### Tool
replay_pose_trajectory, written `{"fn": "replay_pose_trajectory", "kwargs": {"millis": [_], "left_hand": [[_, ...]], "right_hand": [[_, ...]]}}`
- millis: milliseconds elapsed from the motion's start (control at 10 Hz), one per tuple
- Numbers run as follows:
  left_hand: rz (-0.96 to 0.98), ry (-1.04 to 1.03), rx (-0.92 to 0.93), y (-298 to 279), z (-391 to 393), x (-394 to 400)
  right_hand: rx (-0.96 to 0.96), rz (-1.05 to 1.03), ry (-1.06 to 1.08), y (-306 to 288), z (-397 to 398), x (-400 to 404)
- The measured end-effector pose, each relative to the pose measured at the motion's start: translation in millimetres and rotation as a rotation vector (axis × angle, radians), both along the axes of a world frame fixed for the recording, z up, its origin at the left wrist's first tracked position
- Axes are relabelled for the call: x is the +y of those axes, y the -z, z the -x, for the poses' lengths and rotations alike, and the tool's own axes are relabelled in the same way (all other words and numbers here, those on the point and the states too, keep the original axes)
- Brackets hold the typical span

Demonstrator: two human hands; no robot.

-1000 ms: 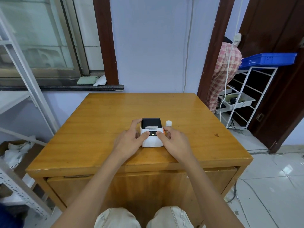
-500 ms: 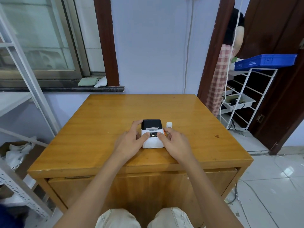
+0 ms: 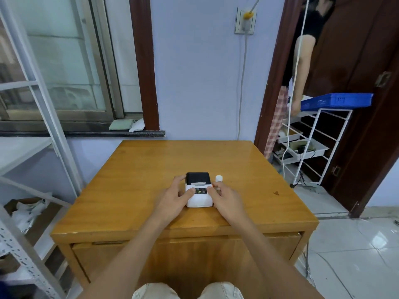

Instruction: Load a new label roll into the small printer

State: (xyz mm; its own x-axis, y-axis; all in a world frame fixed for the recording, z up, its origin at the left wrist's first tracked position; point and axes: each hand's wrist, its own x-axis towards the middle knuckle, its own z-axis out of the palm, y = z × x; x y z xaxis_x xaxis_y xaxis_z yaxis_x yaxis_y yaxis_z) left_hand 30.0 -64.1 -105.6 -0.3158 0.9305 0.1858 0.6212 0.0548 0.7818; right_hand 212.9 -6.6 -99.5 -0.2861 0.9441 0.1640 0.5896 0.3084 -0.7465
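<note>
A wooden table [image 3: 151, 173] stood below a pale wall; a blue tray [image 3: 336, 101] sat on top of a white wire rack [image 3: 313, 147] at the right; a wall socket [image 3: 245, 20] hung above; folded cloths [image 3: 126, 124] lay on the window sill [image 3: 86, 133]; a person [image 3: 302, 67] stood in the doorway.

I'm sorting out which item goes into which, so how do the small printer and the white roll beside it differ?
The printer is a boxy unit, white below with a black lid; the white roll is a plain small cylinder. The printer is much larger than the roll. The left hand and right hand flank the printer, while the roll stands free beyond the right hand. Both sit on the wooden table.
</note>
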Motion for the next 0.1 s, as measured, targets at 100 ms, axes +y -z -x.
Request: {"fn": "replay_pose_trajectory", "kwargs": {"millis": [100], "left_hand": [[0.020, -0.018, -0.166, -4.9, 2.5, -4.5]], "right_hand": [[0.061, 0.174, -0.069, -13.5, -7.5, 0.6]]}}
